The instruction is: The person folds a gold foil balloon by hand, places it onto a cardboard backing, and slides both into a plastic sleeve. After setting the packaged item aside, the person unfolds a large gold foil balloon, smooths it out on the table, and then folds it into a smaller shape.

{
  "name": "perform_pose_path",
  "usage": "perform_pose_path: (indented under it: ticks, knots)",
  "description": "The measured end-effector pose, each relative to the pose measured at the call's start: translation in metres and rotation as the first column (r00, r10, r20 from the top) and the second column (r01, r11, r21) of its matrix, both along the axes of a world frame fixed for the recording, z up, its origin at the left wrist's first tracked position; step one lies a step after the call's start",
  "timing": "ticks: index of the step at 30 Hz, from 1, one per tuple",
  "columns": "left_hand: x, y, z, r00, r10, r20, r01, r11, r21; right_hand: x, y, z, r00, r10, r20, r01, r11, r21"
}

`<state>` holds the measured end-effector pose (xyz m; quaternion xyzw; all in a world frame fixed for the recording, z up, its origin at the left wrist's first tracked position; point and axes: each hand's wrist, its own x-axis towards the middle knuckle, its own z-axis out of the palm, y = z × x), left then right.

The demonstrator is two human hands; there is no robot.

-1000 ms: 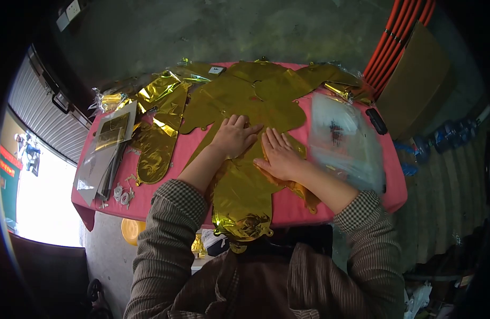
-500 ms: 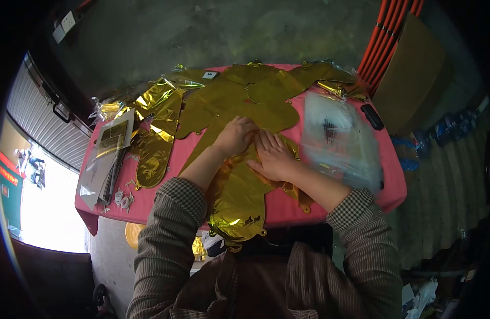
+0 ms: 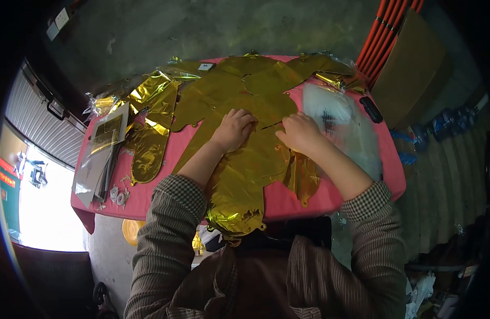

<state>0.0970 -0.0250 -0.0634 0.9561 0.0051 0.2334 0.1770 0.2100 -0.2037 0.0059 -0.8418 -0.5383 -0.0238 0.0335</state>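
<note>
Flat, uninflated gold foil balloons [image 3: 239, 181] overlap across the middle of the table, and one reaches down over the near edge. My left hand [image 3: 234, 129] rests on this foil with its fingers curled together on it. To its right, my right hand [image 3: 302, 133] is closed on the foil's right part, knuckles up. A short dark slit or fold [image 3: 272, 126] shows in the foil between the two hands. Below my right hand, a crumpled foil flap [image 3: 303, 183] with a small tab hangs toward the near edge.
Pink cloth [image 3: 287, 210] covers the table. Clear plastic bags [image 3: 343, 133] and a black object [image 3: 371, 109] lie at right. Left are a folded gold balloon [image 3: 149, 154], flat sheets [image 3: 102, 151] and rolls of white ribbon [image 3: 117, 196]. Cardboard [image 3: 409, 74] leans beyond the table's right end.
My right hand has moved right and up, from lying flat with fingers stretched to closed on the foil. My left hand stays nearly in place. The right foil flap is spread further out.
</note>
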Motion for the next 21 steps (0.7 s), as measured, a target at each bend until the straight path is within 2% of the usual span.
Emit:
perform_pose_path:
  ticks: [1,2,4,5,7,8,10,11,13,14,16,17,19,20,21]
  knots:
    - [0.001,0.000,0.001,1.000,0.009,-0.016,-0.010,1.000,-0.007,0.000,0.000,0.004,0.996,-0.085,-0.032,0.076,0.975,-0.210]
    - [0.001,0.000,0.000,1.000,0.007,-0.013,-0.007,1.000,-0.007,0.001,0.000,0.005,0.996,-0.087,-0.029,0.079,0.974,-0.210]
    - [0.001,0.001,-0.001,1.000,0.011,-0.003,-0.011,1.000,-0.007,0.003,0.001,0.004,0.976,-0.100,-0.192,0.064,0.981,-0.182]
    - [0.001,0.002,-0.002,1.000,0.015,0.001,-0.015,1.000,-0.007,0.008,0.002,0.001,0.977,-0.096,-0.188,0.061,0.981,-0.182]
    - [0.001,0.002,-0.003,1.000,-0.006,0.018,0.007,1.000,-0.014,0.016,0.004,-0.001,0.917,-0.035,-0.398,0.017,0.999,-0.048]
    - [0.001,0.003,-0.003,1.000,-0.004,0.020,0.004,1.000,-0.013,0.020,0.004,-0.002,0.918,-0.032,-0.396,0.014,0.999,-0.047]
    - [0.000,0.003,-0.003,1.000,-0.010,0.016,0.010,1.000,-0.011,0.020,0.004,0.004,0.758,0.010,-0.652,0.027,0.999,0.046]
    - [0.000,0.003,-0.004,1.000,-0.009,0.018,0.009,1.000,-0.011,0.019,0.006,0.005,0.759,0.010,-0.651,0.026,0.999,0.045]
    - [0.002,0.003,-0.004,1.000,0.005,0.022,-0.005,1.000,-0.026,0.012,0.012,0.006,0.579,0.203,-0.790,0.034,0.962,0.272]
    - [0.003,0.003,-0.005,1.000,0.002,0.022,-0.001,1.000,-0.024,0.008,0.015,0.006,0.580,0.202,-0.789,0.038,0.961,0.274]
    - [0.001,0.001,-0.004,0.999,0.033,-0.041,-0.034,0.999,-0.033,-0.005,0.025,0.009,0.449,0.254,-0.857,0.068,0.946,0.316]
    - [0.001,0.001,-0.003,0.999,0.031,-0.042,-0.032,0.999,-0.031,-0.012,0.032,0.006,0.448,0.255,-0.857,0.070,0.946,0.318]
    - [0.002,0.002,-0.008,0.997,0.072,-0.027,-0.071,0.996,0.063,-0.024,0.046,-0.001,0.344,0.465,-0.816,0.074,0.852,0.518]
    - [0.019,-0.012,-0.011,0.997,0.067,-0.028,-0.065,0.996,0.066,-0.028,0.051,-0.004,0.321,0.446,-0.835,0.055,0.872,0.487]
    - [0.050,-0.042,-0.014,0.581,0.791,-0.192,-0.600,0.575,0.556,-0.035,0.054,-0.007,0.291,0.492,-0.821,0.009,0.856,0.516]
